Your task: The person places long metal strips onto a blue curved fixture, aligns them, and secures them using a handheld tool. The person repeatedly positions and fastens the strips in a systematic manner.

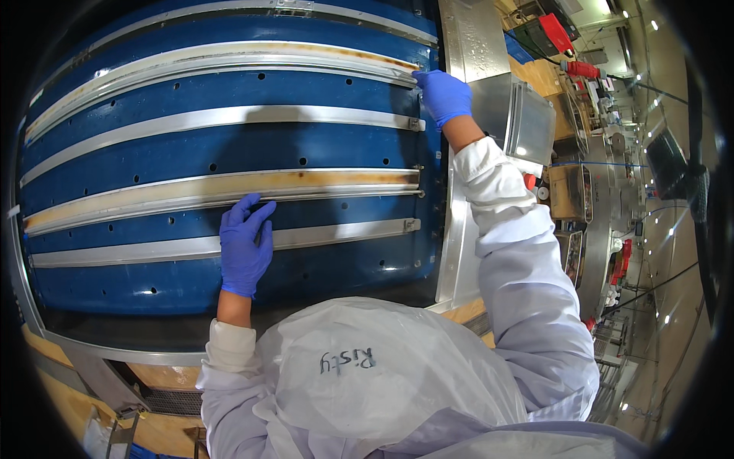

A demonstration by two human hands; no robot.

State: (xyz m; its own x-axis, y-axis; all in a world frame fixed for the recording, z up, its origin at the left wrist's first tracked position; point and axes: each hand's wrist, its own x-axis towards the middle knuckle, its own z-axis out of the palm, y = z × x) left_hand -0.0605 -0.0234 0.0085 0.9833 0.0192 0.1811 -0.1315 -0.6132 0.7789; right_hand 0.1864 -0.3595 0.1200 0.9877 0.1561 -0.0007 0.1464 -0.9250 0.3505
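A large blue drum-like surface (pixel 183 153) with rows of small dark holes fills the left and middle of the view. Metal rails run across it; two carry yellowed strips with brown stains. My left hand (pixel 246 246), in a blue-violet glove, rests its fingertips at the lower edge of the nearer stained rail (pixel 329 180). Its fingers are extended and slightly apart, holding nothing. Farther off and to the right, my right hand (pixel 445 99), gloved alike, has its fingers closed at the right end of the farther stained rail (pixel 306 57). The fingertips' exact grip there is partly hidden.
A metal frame (pixel 453 260) borders the blue surface on the right. Beside my right forearm stands a shiny metal box (pixel 527 122). Beyond are tubs, a red crate (pixel 558 32) and a long work area. A metal edge (pixel 138 353) curves along the near left.
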